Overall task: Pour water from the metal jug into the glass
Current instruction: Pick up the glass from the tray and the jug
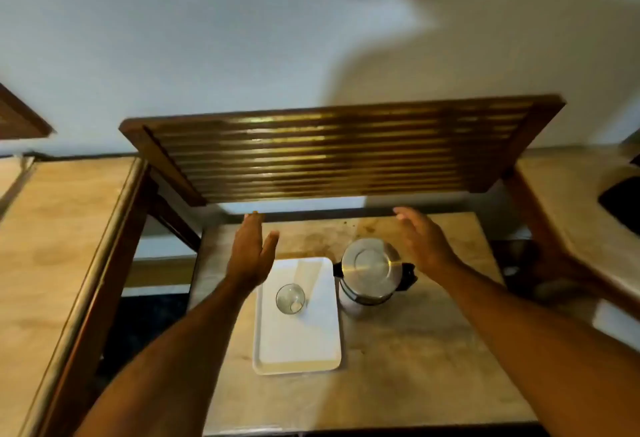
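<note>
Both hands, left and right, hover with fingers wide, empty; glass on tray, jug just right.

The lidded round steel jug stands upright on the bench, just right of the upright clear glass tumbler.

1. The desk is a pale beige, marble-ish top with brownish blotchy stains toward the back.
2. The tray is plain white, no pattern.
3. The glass is clear, with a whitish glint at the bottom.
4. The metal jug is shiny silver with black bits at the sides and a dark band under the lid.
5. The slatted panel is dark brown wood, striped with golden highlights.
6. The wall is off-white with a grey shadow.
</note>
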